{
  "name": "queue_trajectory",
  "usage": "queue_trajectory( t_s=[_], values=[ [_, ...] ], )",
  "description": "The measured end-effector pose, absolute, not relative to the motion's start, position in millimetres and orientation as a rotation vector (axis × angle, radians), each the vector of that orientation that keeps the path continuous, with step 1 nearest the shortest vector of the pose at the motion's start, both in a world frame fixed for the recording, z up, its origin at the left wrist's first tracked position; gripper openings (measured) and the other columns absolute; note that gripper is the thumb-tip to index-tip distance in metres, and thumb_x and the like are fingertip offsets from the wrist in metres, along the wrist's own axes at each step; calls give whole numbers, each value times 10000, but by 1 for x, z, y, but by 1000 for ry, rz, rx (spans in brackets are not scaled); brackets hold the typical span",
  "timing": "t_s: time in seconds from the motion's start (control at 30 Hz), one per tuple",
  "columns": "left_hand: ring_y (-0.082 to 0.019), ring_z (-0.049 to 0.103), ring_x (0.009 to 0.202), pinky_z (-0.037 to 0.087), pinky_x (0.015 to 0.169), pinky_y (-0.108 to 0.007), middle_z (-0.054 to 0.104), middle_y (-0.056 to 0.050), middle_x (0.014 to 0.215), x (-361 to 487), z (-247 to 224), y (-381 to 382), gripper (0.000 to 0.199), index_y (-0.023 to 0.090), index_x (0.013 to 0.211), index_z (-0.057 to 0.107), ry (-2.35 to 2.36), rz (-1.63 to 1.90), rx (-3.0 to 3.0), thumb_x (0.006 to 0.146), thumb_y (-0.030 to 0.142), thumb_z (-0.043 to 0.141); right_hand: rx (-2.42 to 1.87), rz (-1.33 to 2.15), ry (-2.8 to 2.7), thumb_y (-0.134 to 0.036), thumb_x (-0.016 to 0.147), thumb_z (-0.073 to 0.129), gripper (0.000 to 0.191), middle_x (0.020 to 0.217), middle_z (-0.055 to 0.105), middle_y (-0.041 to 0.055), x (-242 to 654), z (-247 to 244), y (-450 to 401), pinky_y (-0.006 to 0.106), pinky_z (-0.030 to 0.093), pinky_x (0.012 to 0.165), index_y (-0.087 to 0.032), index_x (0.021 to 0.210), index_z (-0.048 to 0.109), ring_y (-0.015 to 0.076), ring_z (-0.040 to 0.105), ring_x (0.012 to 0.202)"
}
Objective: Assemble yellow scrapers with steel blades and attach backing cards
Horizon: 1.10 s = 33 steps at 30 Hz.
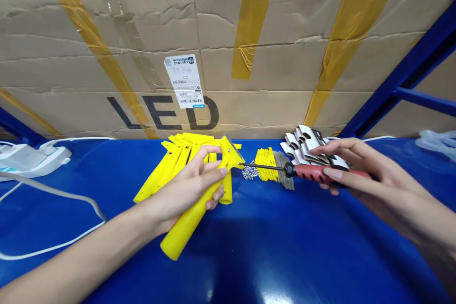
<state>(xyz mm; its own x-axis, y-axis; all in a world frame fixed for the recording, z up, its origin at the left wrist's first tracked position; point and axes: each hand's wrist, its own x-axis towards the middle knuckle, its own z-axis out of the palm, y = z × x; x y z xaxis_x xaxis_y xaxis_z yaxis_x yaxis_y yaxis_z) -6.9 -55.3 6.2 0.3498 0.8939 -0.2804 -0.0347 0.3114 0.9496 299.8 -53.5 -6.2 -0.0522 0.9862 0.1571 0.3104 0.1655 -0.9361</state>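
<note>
A yellow plastic scraper (187,228) sits in the clamped grip of the left hand (185,190), which wraps its fingers round the handle just below the head, with the butt slanting down toward the person and the head pointing up and away. A thin metal blade (232,145) shows along the head's far edge. The right hand (351,175) has its grip closed on one screwdriver (306,171), pinching the red-and-black handle between thumb and fingers. The steel shaft runs level to the left, and its tip ends right at the scraper's head, though whether the two touch is too fine to tell. So there are two hands, one scraper in hand and one screwdriver. Just behind the left hand lies a pile of yellow scraper handles (174,161), too overlapped to count. Between the hands are a small heap of screws (251,172), a row of yellow pieces (267,164) and a stack of metal blades (285,171), with a stack of white cards (306,145) behind the screwdriver. All of this rests on a blue worktop (249,256), with a white device (24,156) and a white cable (53,190) at the far left. A cardboard box (249,33) printed "LED" stands behind everything, carrying one label (183,80).
</note>
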Motion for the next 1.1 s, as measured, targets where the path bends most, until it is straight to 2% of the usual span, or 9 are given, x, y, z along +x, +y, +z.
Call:
queue_trajectory(
  t_s=[0.1,0.23,0.3,0.43,0.63,0.83,0.93,1.0,1.1],
  values=[
    [-75,467,503,390,470,-187,520,71,670,-2,6,-60,368,290,1220,385,1052,804,1083,944,288,628,-1292,873,-1596,-459,798,785,334,1050,722,73,302,-6,-54,259,583,667,-267,1034,647,187,702,770],
    [-88,475,511,392,459,-187,532,71,654,4,5,-63,357,288,1229,370,1130,798,1077,958,264,600,-1410,724,-1604,-567,916,601,319,556,558,-23,298,-11,-54,257,415,400,-255,983,612,122,512,406],
    [-91,479,516,388,455,-185,534,70,654,6,3,-65,351,287,1239,368,1163,803,1062,965,248,583,-1418,743,-1581,-578,934,561,327,626,570,-19,298,-13,-53,264,367,377,-281,1065,598,117,476,411],
    [-93,473,517,378,451,-186,530,67,644,7,0,-65,324,277,1215,382,1156,861,1065,962,257,584,-1206,985,-1638,-467,881,694,363,897,635,26,302,-14,-52,300,536,599,-314,1187,572,177,632,704],
    [-88,460,480,377,441,-178,546,70,609,8,-1,-65,323,285,1199,387,1168,853,1061,952,256,595,-1421,674,-1578,-583,907,604,354,605,499,-37,299,-19,-47,256,387,428,-238,984,627,94,412,435],
    [-91,478,503,384,441,-171,541,73,608,8,0,-66,284,283,1184,407,1146,900,1085,960,254,580,-1119,944,-1648,-475,907,658,351,917,680,20,308,-22,-45,322,554,679,-287,1193,583,173,652,721],
    [-85,472,498,387,440,-170,537,77,609,8,2,-68,286,275,1178,405,1130,897,1095,957,241,583,-1179,819,-1590,-495,919,637,258,616,566,-34,305,-22,-46,257,430,465,-263,1028,599,121,511,479],
    [-87,478,507,388,435,-171,536,77,627,8,2,-68,288,273,1173,403,1116,912,1112,955,240,587,-1311,731,-1558,-557,935,578,306,576,535,-28,300,-21,-48,250,339,387,-253,956,599,115,450,421],
    [-89,485,520,389,432,-172,535,76,648,8,0,-68,275,267,1166,400,1110,950,1126,958,230,577,-1215,858,-1549,-551,924,587,319,985,677,53,296,-20,-50,305,504,500,-283,1096,592,170,613,618]
  ],
)
